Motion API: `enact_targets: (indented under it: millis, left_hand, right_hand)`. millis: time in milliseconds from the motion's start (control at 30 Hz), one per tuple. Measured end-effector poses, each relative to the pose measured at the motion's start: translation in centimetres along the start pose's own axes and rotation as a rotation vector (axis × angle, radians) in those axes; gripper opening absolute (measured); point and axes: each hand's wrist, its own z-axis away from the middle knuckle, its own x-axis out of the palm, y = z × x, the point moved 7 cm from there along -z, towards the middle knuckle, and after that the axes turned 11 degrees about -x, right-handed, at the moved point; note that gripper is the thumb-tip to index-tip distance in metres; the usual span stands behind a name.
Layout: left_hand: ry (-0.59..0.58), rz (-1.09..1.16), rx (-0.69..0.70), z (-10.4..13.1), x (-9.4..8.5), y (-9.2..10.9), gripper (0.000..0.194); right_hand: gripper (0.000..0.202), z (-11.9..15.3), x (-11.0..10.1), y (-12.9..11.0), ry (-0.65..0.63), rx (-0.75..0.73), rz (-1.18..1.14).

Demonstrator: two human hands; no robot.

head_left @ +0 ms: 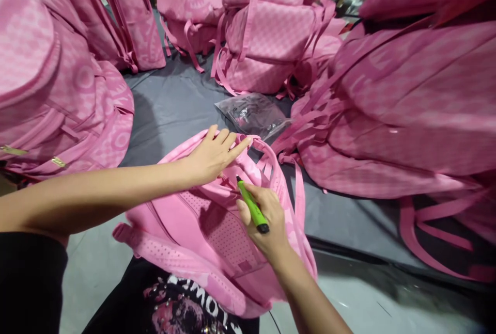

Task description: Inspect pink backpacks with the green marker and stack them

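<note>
A pink backpack (217, 241) leans from the table edge toward my lap, its dotted back panel and straps facing up. My left hand (211, 156) grips its upper edge, fingers stretched over the fabric and the thumb partly hidden below. In my right hand (267, 218) is a green pen-like tool (251, 205) with a black tip and a black end. The tip points at the folds near the bag's opening, just below my left fingers; whether it touches the fabric I cannot tell.
On the grey-covered table (174, 96) lies a clear plastic bag (253, 114) just beyond the backpack. Pink bags stand at the left (77, 81), a stack of bags (271, 34) at the back, and a large pile (418, 112) at the right with straps hanging over the edge.
</note>
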Motion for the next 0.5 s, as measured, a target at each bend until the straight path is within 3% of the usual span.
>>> enact_targets:
  millis: [200,333,500]
  left_hand:
    - [-0.046,0.016,-0.025,-0.9,0.9,0.1,0.091]
    - [-0.057,0.039,-0.059,-1.5,1.4,0.1,0.095]
    - [-0.07,0.055,-0.064,-2.0,2.3,0.0,0.089]
  right_hand:
    - [0.023,-3.5,0.9,0.2,-0.302,0.033,-0.183]
    - [0.018,-4.7,2.2,0.5,-0.486,-0.002,-0.005]
    - [0.025,-3.8,1.7,0.9,-0.463,-0.074,0.193]
